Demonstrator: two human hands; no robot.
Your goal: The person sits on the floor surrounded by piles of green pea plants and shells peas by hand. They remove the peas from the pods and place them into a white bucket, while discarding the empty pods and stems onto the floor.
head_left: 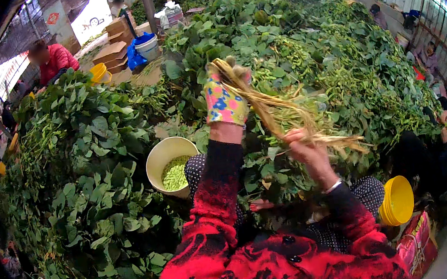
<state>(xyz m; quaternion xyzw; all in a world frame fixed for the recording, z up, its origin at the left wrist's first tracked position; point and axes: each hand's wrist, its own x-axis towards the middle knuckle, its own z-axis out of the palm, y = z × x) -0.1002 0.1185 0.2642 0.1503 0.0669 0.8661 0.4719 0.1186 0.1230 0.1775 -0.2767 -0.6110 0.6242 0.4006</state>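
Observation:
My left hand [228, 97], in a flowered yellow glove, is raised over the heap and closed around the upper end of a twisted bundle of dry straw [264, 106]. Bare, my right hand [310, 151] grips the same straw lower down and to the right, its fingers pinched on the strands. The loose straw ends fan out past it. Beneath and around both hands lies a big heap of leafy green bean plants [262, 45] with pods on them. A cream bucket [154, 162], partly filled with small green pods or beans [176, 174], stands left of my knee.
A yellow bucket [397, 200] and a red-pink bag [418, 244] are at my right. Another plant heap [85, 145] rises at the left. Beyond it are a person in red [57, 58], cardboard boxes [111, 53] and a white bucket [148, 48]. Several people sit along the right.

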